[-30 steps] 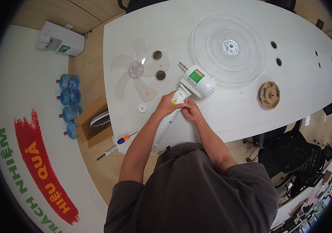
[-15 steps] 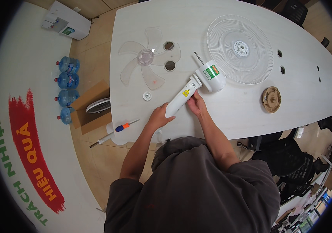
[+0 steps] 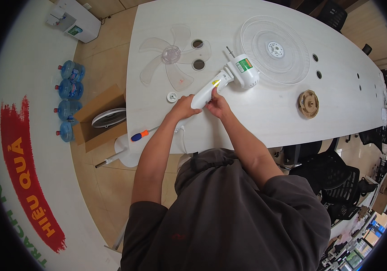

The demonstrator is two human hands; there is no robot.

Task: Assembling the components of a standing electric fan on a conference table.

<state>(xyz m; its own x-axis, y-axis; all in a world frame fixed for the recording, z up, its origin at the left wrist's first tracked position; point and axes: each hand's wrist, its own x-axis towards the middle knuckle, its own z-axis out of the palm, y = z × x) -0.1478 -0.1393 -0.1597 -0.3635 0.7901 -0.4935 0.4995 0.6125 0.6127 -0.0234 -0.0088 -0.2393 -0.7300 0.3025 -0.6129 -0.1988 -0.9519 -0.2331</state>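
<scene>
Both my hands are on a white fan body over the table. My left hand (image 3: 184,108) is wrapped round the lower end of its neck (image 3: 205,94). On the neck's right side, my right hand (image 3: 218,105) grips with the thumb up along it, the other fingers partly hidden. The motor head (image 3: 246,74), with a green label and a bare metal shaft (image 3: 230,52), points away from me. Left of it lie a clear fan blade (image 3: 171,54) and a small white round cap (image 3: 172,97). A screwdriver (image 3: 140,135) with a blue and orange handle lies by my left forearm.
A white fan grille (image 3: 288,49) lies at the far right, and a brown round part (image 3: 309,104) nearer me. Beside the table's left edge stand a cardboard box (image 3: 85,132) holding another grille and a white stand with a pole (image 3: 107,161). Water bottles (image 3: 70,88) line the wall.
My right hand has slid down the neck, away from the motor head and closer to my left hand, its thumb now on the neck. The view has shifted slightly.
</scene>
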